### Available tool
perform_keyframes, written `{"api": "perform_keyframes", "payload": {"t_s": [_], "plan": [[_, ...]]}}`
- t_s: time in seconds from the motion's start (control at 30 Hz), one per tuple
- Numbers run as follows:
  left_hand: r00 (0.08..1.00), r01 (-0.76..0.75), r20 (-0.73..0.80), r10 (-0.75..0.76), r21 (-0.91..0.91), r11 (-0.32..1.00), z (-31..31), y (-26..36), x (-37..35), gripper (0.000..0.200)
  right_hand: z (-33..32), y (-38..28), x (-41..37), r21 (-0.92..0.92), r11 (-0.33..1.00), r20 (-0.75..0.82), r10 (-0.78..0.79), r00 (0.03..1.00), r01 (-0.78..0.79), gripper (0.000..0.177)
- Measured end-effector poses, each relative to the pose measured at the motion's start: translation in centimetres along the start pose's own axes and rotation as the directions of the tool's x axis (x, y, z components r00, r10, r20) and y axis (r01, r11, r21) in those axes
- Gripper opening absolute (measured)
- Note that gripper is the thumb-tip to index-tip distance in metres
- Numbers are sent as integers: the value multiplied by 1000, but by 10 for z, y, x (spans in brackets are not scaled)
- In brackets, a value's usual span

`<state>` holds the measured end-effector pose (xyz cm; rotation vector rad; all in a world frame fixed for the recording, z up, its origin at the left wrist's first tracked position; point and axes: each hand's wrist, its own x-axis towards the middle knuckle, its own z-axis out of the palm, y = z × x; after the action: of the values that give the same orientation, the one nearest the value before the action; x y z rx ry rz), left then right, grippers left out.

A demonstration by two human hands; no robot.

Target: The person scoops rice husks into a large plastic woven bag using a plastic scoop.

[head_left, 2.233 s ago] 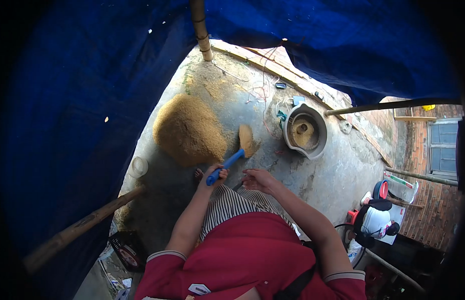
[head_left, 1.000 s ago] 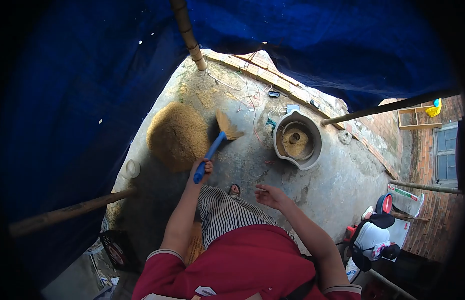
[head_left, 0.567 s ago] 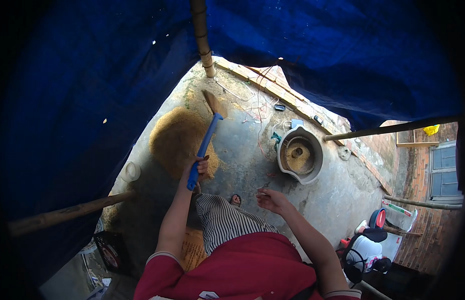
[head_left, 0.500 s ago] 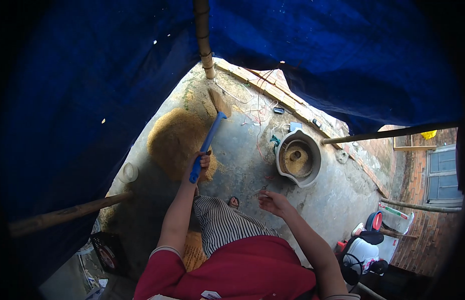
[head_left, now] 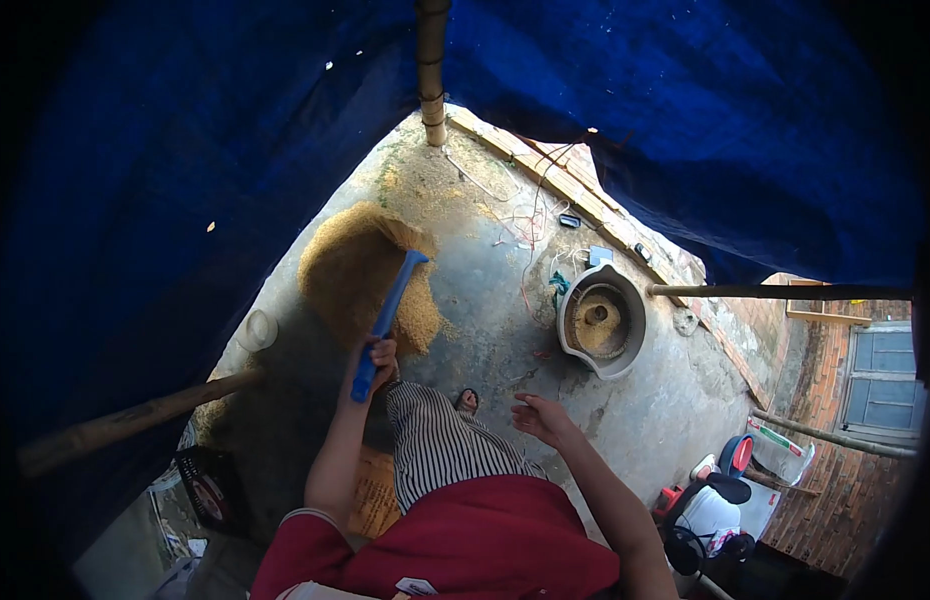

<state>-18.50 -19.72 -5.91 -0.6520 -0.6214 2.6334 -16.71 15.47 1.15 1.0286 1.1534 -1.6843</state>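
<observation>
My left hand (head_left: 377,358) is closed around the blue handle of a broom (head_left: 390,308). The broom's straw bristles rest at the upper right side of a heap of golden grain (head_left: 330,245) on the concrete floor, blending into its colour. My right hand (head_left: 543,418) hangs in the air to the right of my striped trousers, fingers loosely bent and apart, with nothing visible in it. Beyond that hand, up and to the right, stands a grey tub (head_left: 633,345). Some grain lies inside around a dark round centre.
A blue tarp (head_left: 185,180) hangs overhead on bamboo poles (head_left: 432,70). At left are a white bucket (head_left: 257,330) and a black crate (head_left: 213,490). Loose cords and a green cloth (head_left: 559,287) lie by the tub. A loaded seat or bundle (head_left: 710,510) is at lower right.
The broom head has swung down and left from bare floor onto the grain heap. My left hand has moved slightly down and left. My right hand has dropped slightly.
</observation>
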Motion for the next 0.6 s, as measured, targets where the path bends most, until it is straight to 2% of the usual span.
{"api": "perform_keyframes", "payload": {"t_s": [0.03,0.1,0.2,0.33,0.4,0.43,0.5,0.6], "plan": [[1000,-10,3,10,-1,1000,1,-6,-15,24,3,0,3,-37,999,21,8,1000,-7,33],[990,106,-115,-84,196,975,4,-16,-39,23,10,-2,7,-81,997,51,24,998,-20,33],[976,144,-201,-85,301,943,1,-40,-54,20,18,-4,11,-180,983,39,40,998,-32,35],[958,202,-261,-120,315,927,-17,-61,-36,18,20,-5,7,-284,959,61,19,998,-1,36],[918,255,-380,-113,345,903,-26,-69,-19,9,15,-5,3,-320,947,67,16,998,6,36],[922,244,-372,-106,347,906,-39,-63,-12,9,12,-5,2,-331,944,68,15,998,8,36],[868,312,-488,-86,405,859,-58,-60,-2,10,6,-3,-2,-347,938,71,14,997,12,36],[869,261,-495,-5,449,855,-72,-53,-23,11,-4,-3,-9,-352,936,82,0,997,29,35]]}}
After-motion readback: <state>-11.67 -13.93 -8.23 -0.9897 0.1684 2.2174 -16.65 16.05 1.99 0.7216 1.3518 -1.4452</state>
